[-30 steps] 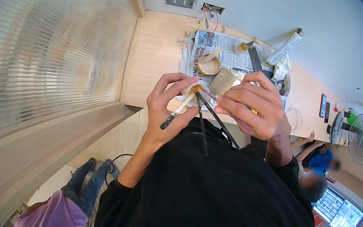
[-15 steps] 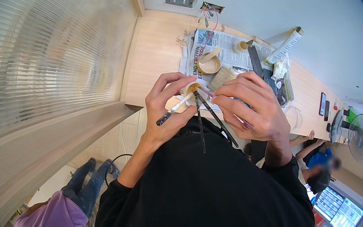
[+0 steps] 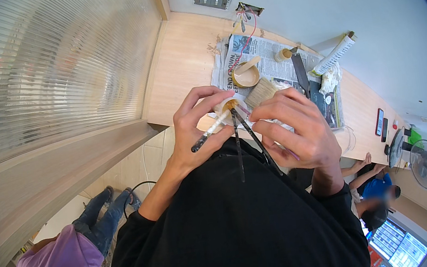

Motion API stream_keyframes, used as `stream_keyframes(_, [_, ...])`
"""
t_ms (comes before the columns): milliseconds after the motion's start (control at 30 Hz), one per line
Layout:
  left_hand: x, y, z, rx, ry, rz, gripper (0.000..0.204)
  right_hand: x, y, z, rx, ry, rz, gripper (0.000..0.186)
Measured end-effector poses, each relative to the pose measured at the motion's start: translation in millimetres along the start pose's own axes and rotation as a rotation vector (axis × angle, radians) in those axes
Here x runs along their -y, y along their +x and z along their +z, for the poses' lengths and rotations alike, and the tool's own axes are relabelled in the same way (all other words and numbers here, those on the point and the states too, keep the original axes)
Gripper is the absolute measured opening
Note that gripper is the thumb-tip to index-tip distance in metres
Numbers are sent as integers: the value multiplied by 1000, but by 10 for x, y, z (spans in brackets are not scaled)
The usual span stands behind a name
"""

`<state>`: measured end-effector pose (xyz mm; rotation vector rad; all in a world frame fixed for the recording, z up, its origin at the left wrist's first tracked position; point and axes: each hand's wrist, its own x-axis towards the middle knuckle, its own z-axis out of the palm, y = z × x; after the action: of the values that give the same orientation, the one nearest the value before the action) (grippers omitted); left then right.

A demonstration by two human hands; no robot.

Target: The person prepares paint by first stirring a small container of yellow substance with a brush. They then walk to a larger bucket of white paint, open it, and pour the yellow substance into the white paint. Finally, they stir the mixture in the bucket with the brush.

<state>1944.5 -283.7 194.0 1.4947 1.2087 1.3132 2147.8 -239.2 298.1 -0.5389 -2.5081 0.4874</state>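
My left hand (image 3: 194, 131) is wrapped round a small light cup (image 3: 226, 115) with yellowish-brown contents and several brushes leaning out of it, among them a white one (image 3: 214, 126) and black ones (image 3: 248, 129). My right hand (image 3: 294, 127) is closed on a thin pink-purple brush (image 3: 244, 110), whose tip is at the cup's mouth. Beyond them, on spread newspaper (image 3: 245, 47), are a round tin (image 3: 246, 77) of beige paint with a wooden stick across it, a wide brush (image 3: 260, 89), a small jar (image 3: 283, 55) and a dark flat tool (image 3: 301, 72).
The wooden counter (image 3: 171, 63) has a paper roll (image 3: 334, 54), a phone (image 3: 379, 122) and a fan (image 3: 426, 162). Exposed wires (image 3: 247, 15) hang from the wall. A ribbed panel (image 3: 52, 74) stands left. A person in purple (image 3: 57, 264) is lower left; people (image 3: 376, 187) and a screen (image 3: 398, 244) are lower right.
My right hand's fingers have shifted on the pink-purple brush, and the hand sits slightly lower. My left hand and the cup have barely moved. People at lower right have shifted.
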Motion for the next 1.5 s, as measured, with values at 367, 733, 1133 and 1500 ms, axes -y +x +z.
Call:
stream_keyframes(367, [29,9,36,-7,-7,38,53,-9,-13,-4,-36,0,3,31])
stream_keyframes(733, [-11,35,36,4,19,53,55,-35,-46,6,-63,-49,52,30])
stream_keyframes(1133, [10,30,57,-18,14,34,55,-56,-63,66,-115,-62,100,20])
stream_keyframes(1500, [32,1,38,-17,-11,21,53,-7,-82,49,-91,-73,122,22])
